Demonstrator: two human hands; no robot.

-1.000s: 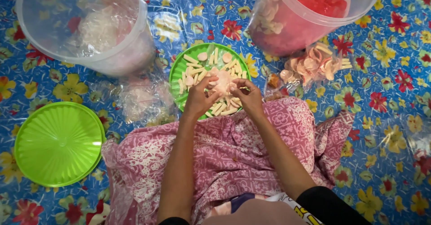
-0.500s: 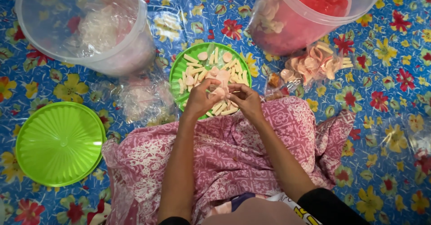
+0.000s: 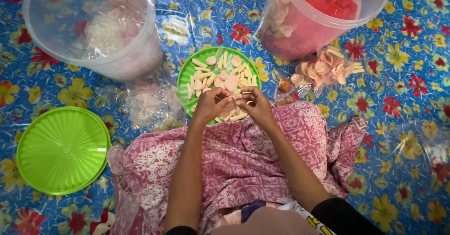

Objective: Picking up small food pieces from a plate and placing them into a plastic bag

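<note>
My left hand (image 3: 209,104) and my right hand (image 3: 255,104) meet over the near edge of a round green plate (image 3: 190,70) heaped with pale stick-shaped and pink round crackers (image 3: 224,75). Both hands pinch something small and clear between the fingertips, apparently a little plastic bag of crackers (image 3: 233,99); most of it is hidden by the fingers. My forearms rest over a pink patterned cloth (image 3: 234,164) on my lap.
A clear bucket (image 3: 93,26) with plastic bags stands at the back left, another clear bucket (image 3: 318,14) of red and pale crackers at the back right. A green lid (image 3: 61,150) lies left, filled packets (image 3: 328,68) right, loose clear bags (image 3: 147,104) beside the plate, all on a blue flowered mat (image 3: 403,99).
My hands have drawn slightly nearer to me, from over the plate's middle to its near edge, fingers still working together on the small item.
</note>
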